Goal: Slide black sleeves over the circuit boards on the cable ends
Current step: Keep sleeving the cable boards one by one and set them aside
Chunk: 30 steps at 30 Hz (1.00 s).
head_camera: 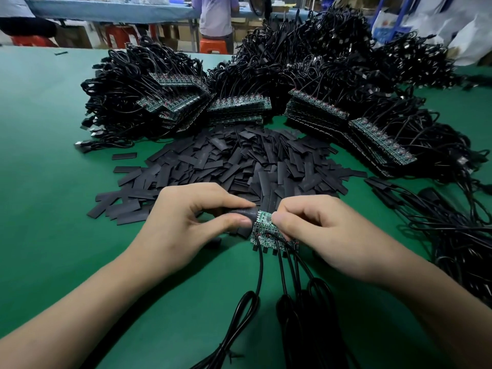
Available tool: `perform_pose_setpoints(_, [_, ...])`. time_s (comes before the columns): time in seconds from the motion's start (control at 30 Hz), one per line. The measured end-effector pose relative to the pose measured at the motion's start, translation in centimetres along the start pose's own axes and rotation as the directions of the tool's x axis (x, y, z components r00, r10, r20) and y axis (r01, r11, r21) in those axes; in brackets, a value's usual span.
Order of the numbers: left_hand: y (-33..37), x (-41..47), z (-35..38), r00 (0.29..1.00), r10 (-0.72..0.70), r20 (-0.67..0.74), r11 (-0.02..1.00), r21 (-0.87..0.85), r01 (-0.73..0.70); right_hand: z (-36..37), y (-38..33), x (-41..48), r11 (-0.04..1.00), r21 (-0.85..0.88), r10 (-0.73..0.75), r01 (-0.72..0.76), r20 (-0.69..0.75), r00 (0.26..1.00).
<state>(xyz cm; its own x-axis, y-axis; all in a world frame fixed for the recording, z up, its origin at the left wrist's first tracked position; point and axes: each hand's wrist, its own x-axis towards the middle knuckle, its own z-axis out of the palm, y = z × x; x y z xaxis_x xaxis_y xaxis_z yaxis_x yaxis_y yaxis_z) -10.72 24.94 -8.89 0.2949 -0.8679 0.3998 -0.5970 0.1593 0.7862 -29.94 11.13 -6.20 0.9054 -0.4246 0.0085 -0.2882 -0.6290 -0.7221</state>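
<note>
My left hand (pixel 186 222) pinches a black sleeve (pixel 246 213) between thumb and forefinger, its open end at the edge of a green circuit board (pixel 263 222). My right hand (pixel 322 230) holds a strip of joined circuit boards (pixel 269 233) by its right side. Several black cables (pixel 282 278) run from the boards toward me and coil at the bottom of the view. A large heap of loose black sleeves (pixel 234 161) lies just beyond my hands.
Stacks of circuit board strips (pixel 239 107) with bundled black cables (pixel 306 62) ring the far side of the green table (pixel 48 155). More cables (pixel 452 230) sprawl at the right. A person on an orange stool (pixel 213 45) sits at another table behind.
</note>
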Motion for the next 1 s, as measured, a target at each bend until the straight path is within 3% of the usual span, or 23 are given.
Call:
perform_pose_setpoints(0.27, [0.4,0.3,-0.7,0.973,0.214,0.087,0.938,0.259,-0.23,0.2,0.7,0.2,0.998,-0.003,0.059,-0.059,0.025,0.998])
perform_pose_setpoints(0.57, [0.6,0.0,0.3,0.959,0.249,0.134,0.937,0.218,-0.274,1.1,0.3,0.0,1.0,0.007,0.028,-0.028,0.037,0.999])
perform_pose_setpoints(0.77, [0.5,0.2,0.0,0.976,0.22,-0.004,0.952,0.217,-0.214,0.8,0.7,0.2,0.984,0.176,0.026,-0.011,-0.085,0.996])
perform_pose_setpoints(1.0, [0.7,-0.1,0.4,0.972,0.232,-0.025,0.955,0.195,-0.223,0.7,0.8,0.1,0.945,0.328,0.027,-0.011,-0.046,0.999])
